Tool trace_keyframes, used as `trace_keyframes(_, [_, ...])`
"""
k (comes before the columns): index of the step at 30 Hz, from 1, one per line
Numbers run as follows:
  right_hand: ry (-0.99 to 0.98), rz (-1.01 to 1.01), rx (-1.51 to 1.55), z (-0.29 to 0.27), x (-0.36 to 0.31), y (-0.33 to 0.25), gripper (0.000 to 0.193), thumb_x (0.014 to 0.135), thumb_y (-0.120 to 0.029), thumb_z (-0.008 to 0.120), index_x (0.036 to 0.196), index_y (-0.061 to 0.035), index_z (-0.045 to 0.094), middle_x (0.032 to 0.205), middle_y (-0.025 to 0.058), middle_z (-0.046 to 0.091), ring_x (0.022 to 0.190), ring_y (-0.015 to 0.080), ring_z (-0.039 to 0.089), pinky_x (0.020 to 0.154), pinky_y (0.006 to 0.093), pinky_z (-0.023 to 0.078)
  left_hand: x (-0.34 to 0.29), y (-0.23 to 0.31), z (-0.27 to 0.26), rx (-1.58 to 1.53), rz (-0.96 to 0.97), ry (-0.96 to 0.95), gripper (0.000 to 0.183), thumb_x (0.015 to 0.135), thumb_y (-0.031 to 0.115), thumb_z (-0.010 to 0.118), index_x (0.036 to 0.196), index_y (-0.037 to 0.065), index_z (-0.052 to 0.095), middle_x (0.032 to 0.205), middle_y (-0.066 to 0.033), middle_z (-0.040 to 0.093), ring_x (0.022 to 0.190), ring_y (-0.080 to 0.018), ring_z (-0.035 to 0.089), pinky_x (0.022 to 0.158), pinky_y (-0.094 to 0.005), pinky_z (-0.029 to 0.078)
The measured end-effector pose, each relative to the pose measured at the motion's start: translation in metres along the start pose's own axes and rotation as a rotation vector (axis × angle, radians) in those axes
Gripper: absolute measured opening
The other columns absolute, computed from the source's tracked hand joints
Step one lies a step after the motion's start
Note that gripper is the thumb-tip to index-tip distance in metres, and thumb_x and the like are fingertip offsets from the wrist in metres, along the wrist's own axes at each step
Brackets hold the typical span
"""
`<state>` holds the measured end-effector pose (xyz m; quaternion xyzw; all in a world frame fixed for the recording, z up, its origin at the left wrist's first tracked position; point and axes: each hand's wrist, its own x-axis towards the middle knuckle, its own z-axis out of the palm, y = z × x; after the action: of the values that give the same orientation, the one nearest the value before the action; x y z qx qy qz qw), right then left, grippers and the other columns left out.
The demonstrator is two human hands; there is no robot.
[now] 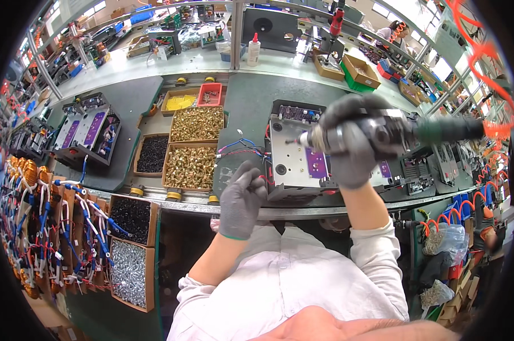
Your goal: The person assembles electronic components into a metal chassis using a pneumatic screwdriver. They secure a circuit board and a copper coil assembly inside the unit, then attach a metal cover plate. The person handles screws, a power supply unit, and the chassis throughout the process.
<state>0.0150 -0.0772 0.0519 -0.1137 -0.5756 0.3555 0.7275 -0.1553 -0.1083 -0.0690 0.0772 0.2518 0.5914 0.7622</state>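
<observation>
Two gloved hands work at the counter [251, 102]: the right hand [350, 145] grips a power screwdriver [393, 132], tip over a grey metal chassis [294, 153]. The left hand [241, 199], loosely curled and holding nothing visible, rests just left of the chassis, beside trays of brass screws [191, 165].

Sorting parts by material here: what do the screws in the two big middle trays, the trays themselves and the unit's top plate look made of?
Screws: yellowish shine, probably brass-coloured or zinc-plated steel. Trays: brown with thin matte walls, apparently cardboard. Top plate: flat pale grey with a dull sheen, likely sheet metal, plain or painted.
</observation>
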Motion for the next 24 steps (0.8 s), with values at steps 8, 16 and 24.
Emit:
trace_keyframes(8, [0.223,0.231,-0.212,-0.028,0.030,0.062,0.036,0.075,0.006,0.057,0.110,-0.0027,0.052,0.086,0.0105,0.062,0.071,0.0182,0.062,0.062,0.0306,0.054,0.020,-0.001,-0.068,-0.306,-0.253,-0.394,0.028,0.102,0.022,0.045,0.121,0.004,0.054,0.088,-0.0032,0.063,0.060,-0.0085,0.050,0.046,-0.0183,0.040])
trace_keyframes(16, [0.221,0.243,-0.161,-0.037,0.028,0.075,0.033,0.077,0.009,0.058,0.108,-0.0008,0.054,0.083,0.0074,0.062,0.067,0.0132,0.060,0.058,0.0259,0.052,0.003,0.002,-0.038,-0.124,-0.200,0.088,0.029,0.102,0.026,0.045,0.120,0.006,0.055,0.080,-0.0006,0.060,0.055,-0.0095,0.050,0.044,-0.0203,0.038])
trace_keyframes(24, [0.124,0.266,-0.221,-0.040,0.022,0.090,0.031,0.077,0.010,0.058,0.106,-0.0013,0.055,0.081,0.0055,0.061,0.066,0.0110,0.059,0.061,0.0256,0.051,0.019,-0.014,-0.078,-0.403,-0.254,-0.590,0.032,0.103,0.027,0.043,0.118,0.004,0.058,0.085,-0.0028,0.064,0.053,-0.0064,0.039,0.041,-0.0177,0.034])
